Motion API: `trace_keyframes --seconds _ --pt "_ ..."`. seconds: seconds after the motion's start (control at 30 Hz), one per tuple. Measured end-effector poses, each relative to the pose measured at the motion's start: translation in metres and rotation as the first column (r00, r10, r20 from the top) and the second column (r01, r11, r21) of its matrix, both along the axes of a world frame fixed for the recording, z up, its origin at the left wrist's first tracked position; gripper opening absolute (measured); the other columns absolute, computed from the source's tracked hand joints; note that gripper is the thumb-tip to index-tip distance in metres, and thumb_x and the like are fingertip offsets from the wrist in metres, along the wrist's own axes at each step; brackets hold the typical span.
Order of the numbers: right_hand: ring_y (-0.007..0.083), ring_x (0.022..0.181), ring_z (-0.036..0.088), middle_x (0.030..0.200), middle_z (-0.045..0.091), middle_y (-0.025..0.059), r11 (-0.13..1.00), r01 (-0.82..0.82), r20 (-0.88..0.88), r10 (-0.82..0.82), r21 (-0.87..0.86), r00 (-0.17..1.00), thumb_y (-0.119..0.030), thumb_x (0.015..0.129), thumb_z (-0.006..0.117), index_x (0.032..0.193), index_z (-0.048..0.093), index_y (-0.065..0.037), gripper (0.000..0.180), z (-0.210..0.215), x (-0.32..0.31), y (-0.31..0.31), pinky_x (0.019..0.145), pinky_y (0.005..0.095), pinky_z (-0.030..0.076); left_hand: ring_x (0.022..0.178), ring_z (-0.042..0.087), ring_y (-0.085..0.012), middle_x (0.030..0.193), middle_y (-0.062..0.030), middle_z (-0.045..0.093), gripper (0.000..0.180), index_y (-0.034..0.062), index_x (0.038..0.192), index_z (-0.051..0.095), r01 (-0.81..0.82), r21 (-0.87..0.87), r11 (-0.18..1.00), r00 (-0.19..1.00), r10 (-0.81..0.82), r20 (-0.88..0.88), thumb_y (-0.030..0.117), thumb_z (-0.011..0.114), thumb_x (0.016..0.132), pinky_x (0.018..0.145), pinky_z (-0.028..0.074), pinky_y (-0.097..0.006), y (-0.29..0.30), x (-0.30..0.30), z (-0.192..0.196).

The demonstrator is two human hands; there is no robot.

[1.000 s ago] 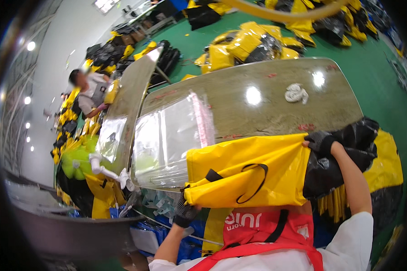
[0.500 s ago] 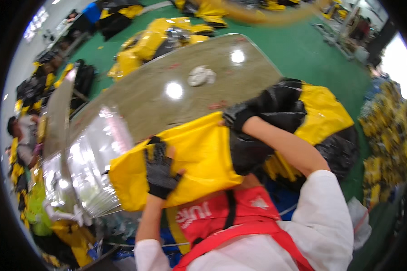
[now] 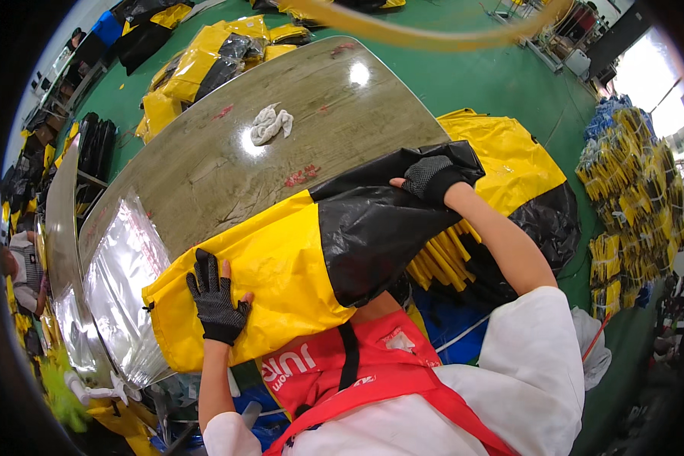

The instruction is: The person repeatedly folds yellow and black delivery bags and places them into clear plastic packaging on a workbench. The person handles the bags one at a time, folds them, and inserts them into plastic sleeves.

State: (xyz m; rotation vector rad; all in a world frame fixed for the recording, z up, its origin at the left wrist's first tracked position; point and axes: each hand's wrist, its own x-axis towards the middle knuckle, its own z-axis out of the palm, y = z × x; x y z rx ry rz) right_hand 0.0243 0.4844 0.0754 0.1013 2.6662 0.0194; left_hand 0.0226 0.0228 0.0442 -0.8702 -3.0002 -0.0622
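A long yellow-and-black waterproof bag (image 3: 281, 266) of shiny coated fabric lies across the near side of the table. A small black fitting shows at its left end. My left hand (image 3: 220, 298), in a black dotted glove with bare thumb and fingertip, rests flat on the yellow part, fingers spread. At the black part, my right hand (image 3: 431, 179) wears a similar glove. Its fingers look curled onto the fabric near the far edge, their tips partly hidden. The fabric is creased beneath it.
The table (image 3: 228, 159) carries a crumpled white cloth (image 3: 271, 124) and clear plastic sheets (image 3: 125, 277). More yellow-and-black bags (image 3: 509, 156) heap at the right, with a tall bundled stack (image 3: 631, 190) beyond. Wrapped bags (image 3: 197, 64) lie behind the table. A blurred yellow strap (image 3: 433, 34) crosses the top.
The bag has shifted left and its black part is spread flatter along the table. My right hand has moved right along it; my left hand has moved left with the yellow part.
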Motion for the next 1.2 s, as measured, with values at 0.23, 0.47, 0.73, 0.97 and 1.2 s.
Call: trace_keyframes --seconds 0.23,0.47,0.73,0.97,1.2 --pt "0.0317 0.086 0.062 0.093 0.065 0.0159 1.000 0.026 -0.010 -0.026 -0.018 1.000 -0.057 0.086 0.038 0.086 0.069 -0.005 0.061 0.007 -0.002 0.005 0.081 0.0401 0.047 0.125 0.035 -0.0394 0.133 -0.0199 0.041 0.066 0.0090 0.134 0.039 0.440 0.353 0.825 0.896 -0.427 -0.121 0.043 0.057 0.080 0.107 0.017 -0.051 0.149 0.000 0.051" --pt "0.0261 0.093 0.058 0.100 0.059 0.0184 0.783 -0.061 -0.779 -0.623 -0.620 -0.071 -0.027 0.075 0.071 0.115 0.050 0.001 0.053 0.027 0.059 0.033 0.079 0.0340 0.045 0.132 0.021 -0.0405 0.141 -0.0203 0.030 0.069 0.0136 0.136 0.036 0.379 0.277 0.883 0.923 -0.381 -0.049 0.045 0.055 0.078 0.107 0.007 -0.056 0.197 -0.008 -0.017" --pt "0.0240 0.103 0.052 0.119 0.050 0.0174 -0.149 -0.054 0.154 -0.980 -0.987 -0.123 -0.034 0.061 0.083 0.132 0.028 0.010 0.100 -0.049 0.083 -0.001 0.088 0.0300 0.043 0.124 0.033 -0.0405 0.133 -0.0227 0.038 0.051 0.0031 0.127 0.045 0.174 0.674 0.718 0.894 -0.402 0.198 0.033 0.050 0.086 0.107 0.017 -0.049 0.215 -0.024 -0.022" --pt "0.0211 0.096 0.056 0.110 0.058 0.0087 -0.196 -0.118 0.144 -0.926 -0.973 0.349 -0.021 0.073 0.073 0.115 0.055 -0.001 0.050 -0.023 0.085 -0.029 0.084 0.0342 0.045 0.119 0.036 -0.0404 0.127 -0.0237 0.043 0.072 0.0019 0.131 0.038 0.322 0.331 0.887 0.944 -0.273 -0.188 0.039 0.062 0.074 0.105 0.020 -0.051 0.249 -0.001 -0.007" --pt "0.0300 0.094 0.056 0.102 0.058 0.0130 0.822 -0.547 -0.936 0.054 -0.156 0.348 -0.019 0.069 0.067 0.116 0.054 -0.007 0.050 0.009 0.080 -0.188 0.085 0.0444 0.042 0.125 0.038 -0.0221 0.135 -0.0100 0.042 0.049 0.0076 0.133 0.039 -0.477 0.834 0.277 0.446 -0.741 0.501 0.034 0.033 0.092 0.107 0.025 -0.033 0.147 -0.009 0.015"
